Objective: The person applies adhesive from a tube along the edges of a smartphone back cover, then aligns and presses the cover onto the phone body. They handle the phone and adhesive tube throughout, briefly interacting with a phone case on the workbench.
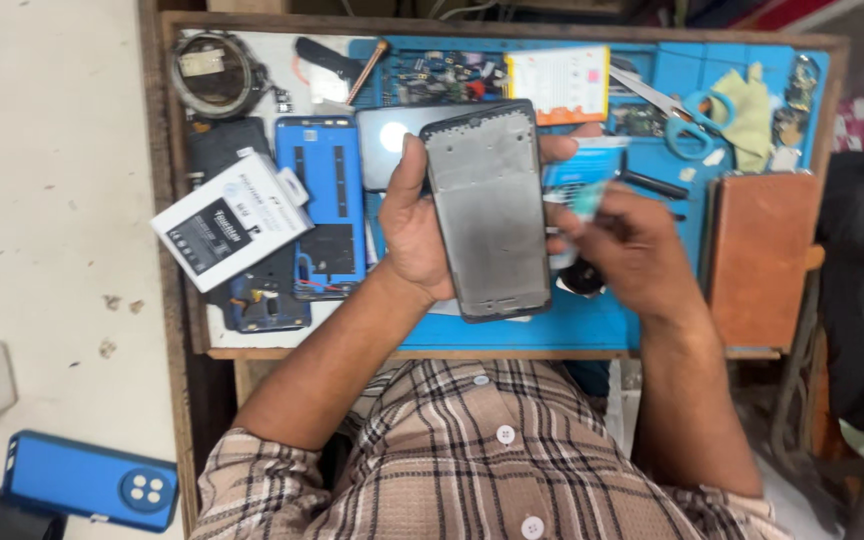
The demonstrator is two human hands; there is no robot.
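Observation:
My left hand [414, 235] grips a bare grey phone frame [487, 205] from its left side, fingertips wrapping the right edge, holding it above the blue work mat [592, 320]. My right hand [632, 250] is just right of the frame and pinches a small teal piece [588, 200] against the frame's right edge. Behind the frame lies a phone screen [387, 140] reflecting a light.
On the small wooden table lie a white phone battery [227, 225], blue phone housings [322, 200], a tape roll [214, 72], scissors with blue handles [687, 105], a yellow cloth [747, 110], a parts tray [442, 75] and a brown case [760, 255]. A blue phone [92, 482] sits lower left.

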